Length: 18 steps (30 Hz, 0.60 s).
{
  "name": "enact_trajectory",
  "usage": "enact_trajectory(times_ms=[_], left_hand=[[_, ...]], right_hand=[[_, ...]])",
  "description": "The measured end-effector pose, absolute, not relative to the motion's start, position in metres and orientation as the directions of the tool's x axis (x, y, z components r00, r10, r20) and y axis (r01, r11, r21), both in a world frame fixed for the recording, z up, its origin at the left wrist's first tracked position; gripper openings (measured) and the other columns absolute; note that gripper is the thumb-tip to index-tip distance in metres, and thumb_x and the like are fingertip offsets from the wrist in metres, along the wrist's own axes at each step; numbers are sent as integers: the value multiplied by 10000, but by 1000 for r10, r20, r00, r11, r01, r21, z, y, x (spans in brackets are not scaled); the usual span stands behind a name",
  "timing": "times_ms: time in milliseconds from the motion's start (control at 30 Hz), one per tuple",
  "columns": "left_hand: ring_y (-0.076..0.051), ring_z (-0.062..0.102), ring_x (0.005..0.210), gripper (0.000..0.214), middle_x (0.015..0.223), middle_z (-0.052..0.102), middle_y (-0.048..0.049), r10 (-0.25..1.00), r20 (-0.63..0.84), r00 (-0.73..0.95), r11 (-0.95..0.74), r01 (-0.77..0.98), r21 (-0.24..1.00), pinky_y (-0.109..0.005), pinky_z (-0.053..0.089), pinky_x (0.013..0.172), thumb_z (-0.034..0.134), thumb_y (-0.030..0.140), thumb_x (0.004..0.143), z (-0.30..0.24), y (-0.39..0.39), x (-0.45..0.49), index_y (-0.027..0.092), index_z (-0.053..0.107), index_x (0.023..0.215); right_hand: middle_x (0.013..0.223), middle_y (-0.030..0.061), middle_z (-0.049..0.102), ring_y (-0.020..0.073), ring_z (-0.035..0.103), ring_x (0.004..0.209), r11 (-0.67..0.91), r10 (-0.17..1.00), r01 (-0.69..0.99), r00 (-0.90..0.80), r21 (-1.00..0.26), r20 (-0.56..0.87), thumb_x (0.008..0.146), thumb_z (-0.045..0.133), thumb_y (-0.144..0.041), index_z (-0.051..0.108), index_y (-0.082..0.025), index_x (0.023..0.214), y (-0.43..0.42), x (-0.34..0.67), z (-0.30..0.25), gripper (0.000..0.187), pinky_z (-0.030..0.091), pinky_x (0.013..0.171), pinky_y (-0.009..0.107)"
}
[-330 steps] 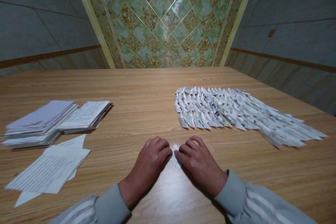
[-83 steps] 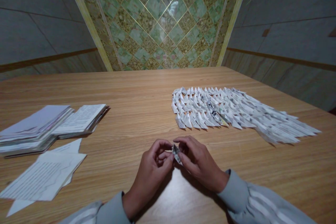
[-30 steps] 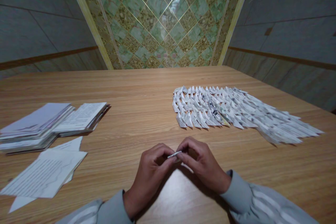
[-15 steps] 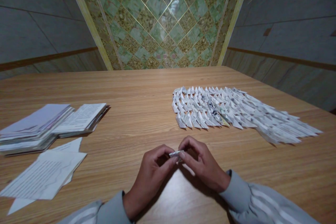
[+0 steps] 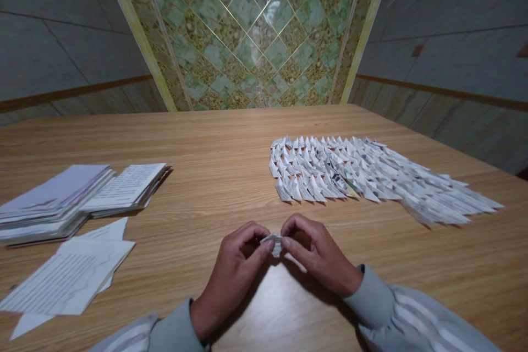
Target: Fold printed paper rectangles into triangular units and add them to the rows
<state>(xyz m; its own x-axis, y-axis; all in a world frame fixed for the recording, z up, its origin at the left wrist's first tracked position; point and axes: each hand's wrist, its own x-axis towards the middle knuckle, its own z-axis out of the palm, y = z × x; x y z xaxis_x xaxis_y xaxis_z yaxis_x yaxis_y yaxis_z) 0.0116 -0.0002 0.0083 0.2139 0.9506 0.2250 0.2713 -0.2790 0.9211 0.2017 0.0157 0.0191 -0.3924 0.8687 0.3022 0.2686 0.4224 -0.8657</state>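
Both hands meet just above the wooden table [image 5: 231, 148], near its front edge. My left hand [image 5: 235, 269] and my right hand [image 5: 315, 256] each pinch one side of a small folded piece of printed paper [image 5: 273, 242] between thumb and fingertips. Beyond the hands, to the right, lie several rows of small folded paper pieces [image 5: 355, 173], laid side by side in a wide patch. Grey striped sleeves cover both forearms.
At the left stand stacks of printed paper [image 5: 78, 195]. Loose printed sheets [image 5: 70, 275] lie in front of them, near the left front edge. A green diamond-patterned panel [image 5: 251, 27] and grey walls rise behind the table.
The small paper piece, held as a flat strip between my fingertips a moment ago, now looks more bunched. Both hands stay in the same spot.
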Motion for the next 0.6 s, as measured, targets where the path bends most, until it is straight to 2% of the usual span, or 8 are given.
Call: enact_trajectory(times_ms=[167, 367, 500, 600], left_hand=[[-166, 623, 707, 206, 737, 672, -22, 918, 277, 283, -363, 319, 876, -264, 448, 667, 619, 298, 925, 10, -3, 12, 177, 692, 775], [-170, 628, 703, 212, 738, 680, -24, 940, 208, 270, -285, 287, 915, -259, 456, 658, 627, 310, 916, 12, -3, 13, 174, 690, 766], [-173, 622, 707, 228, 738, 676, -31, 925, 216, 313, -314, 306, 899, -265, 447, 660, 618, 328, 920, 11, -2, 13, 172, 692, 773], [-168, 612, 703, 206, 734, 672, -26, 934, 208, 292, -299, 313, 902, -263, 441, 656, 634, 315, 906, 11, -1, 15, 172, 692, 771]], right_hand=[[742, 1, 589, 150, 541, 721, 511, 827, 273, -414, -815, 380, 924, 594, -241, 590, -179, 775, 15, 201, 18, 161, 379, 656, 262], [747, 3, 595, 153, 547, 715, 478, 842, 274, -413, -835, 347, 929, 588, -251, 579, -185, 770, 16, 201, 19, 172, 385, 655, 268], [776, 14, 614, 166, 553, 750, 526, 814, 297, -446, -797, 371, 909, 606, -245, 599, -188, 813, 17, 201, 20, 112, 388, 666, 276], [737, 7, 593, 160, 540, 717, 524, 824, 310, -419, -793, 380, 911, 594, -241, 586, -188, 775, 16, 201, 19, 146, 376, 647, 273]])
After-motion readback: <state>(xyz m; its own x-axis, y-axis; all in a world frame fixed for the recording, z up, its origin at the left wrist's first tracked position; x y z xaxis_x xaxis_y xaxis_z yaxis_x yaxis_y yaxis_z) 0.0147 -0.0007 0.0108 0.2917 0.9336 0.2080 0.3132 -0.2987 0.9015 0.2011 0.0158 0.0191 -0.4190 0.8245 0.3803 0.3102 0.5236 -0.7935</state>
